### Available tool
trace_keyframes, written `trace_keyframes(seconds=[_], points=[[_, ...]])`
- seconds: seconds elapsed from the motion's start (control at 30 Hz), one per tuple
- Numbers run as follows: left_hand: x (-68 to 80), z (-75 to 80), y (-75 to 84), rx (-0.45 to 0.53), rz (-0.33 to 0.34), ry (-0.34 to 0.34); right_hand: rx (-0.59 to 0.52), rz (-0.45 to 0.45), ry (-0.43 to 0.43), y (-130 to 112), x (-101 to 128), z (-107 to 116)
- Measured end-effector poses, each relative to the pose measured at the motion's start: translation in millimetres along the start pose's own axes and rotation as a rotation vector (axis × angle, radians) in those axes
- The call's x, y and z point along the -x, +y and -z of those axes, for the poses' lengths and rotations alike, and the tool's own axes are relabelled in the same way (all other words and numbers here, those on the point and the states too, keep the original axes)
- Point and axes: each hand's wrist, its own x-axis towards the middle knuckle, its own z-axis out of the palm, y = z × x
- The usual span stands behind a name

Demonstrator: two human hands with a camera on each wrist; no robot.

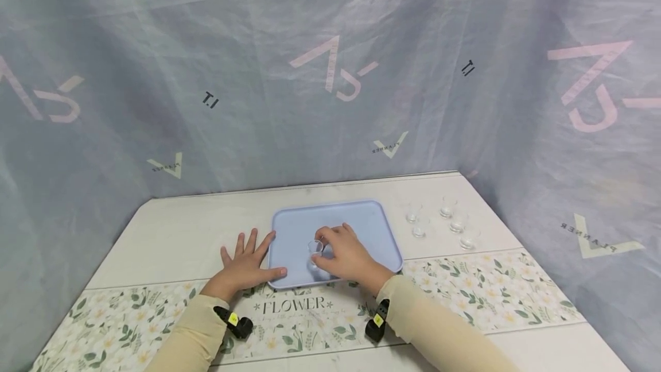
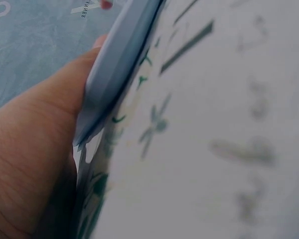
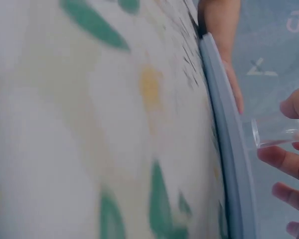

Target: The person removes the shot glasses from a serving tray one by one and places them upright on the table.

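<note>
A light-blue rectangular tray (image 1: 299,224) lies on the table in the head view. My right hand (image 1: 349,255) is over it and pinches a small clear glass (image 1: 315,247) between thumb and fingers. The glass (image 3: 276,132) also shows in the right wrist view; whether it touches the tray is hard to tell. With fingers spread, my left hand (image 1: 245,267) rests at the tray's left edge, its thumb over the rim. In the left wrist view, the left hand (image 2: 37,134) is beside the tray's side wall (image 2: 112,64).
Several more small clear glasses (image 1: 457,226) stand on the table right of the tray. The table has a floral cloth band (image 1: 444,286) along its front part. Grey printed curtains (image 1: 258,102) enclose the back and sides.
</note>
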Motion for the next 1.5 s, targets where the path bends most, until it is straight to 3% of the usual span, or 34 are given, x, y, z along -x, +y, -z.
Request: trace_keyframes(seconds=[0.43, 0.57, 0.73, 1.07, 1.5], points=[[3.5, 3.5, 2.3, 0.021, -0.013, -0.011, 0.058, -0.021, 0.214, 47, 35, 45], [2.7, 2.4, 0.6, 0.029, -0.016, -0.003, 0.069, -0.076, 0.257, 59, 48, 61], [-0.8, -3.7, -6.7, 0.017, -0.019, 0.000, 0.093, -0.168, 0.283, 72, 63, 77], [-6.7, -8.5, -11.2, 0.007, -0.011, 0.009, 0.172, -0.270, 0.307, 94, 86, 99], [-5.8, -7.0, -8.9, 0.016, -0.012, 0.016, 0.248, -0.302, 0.289, 106, 108, 117]])
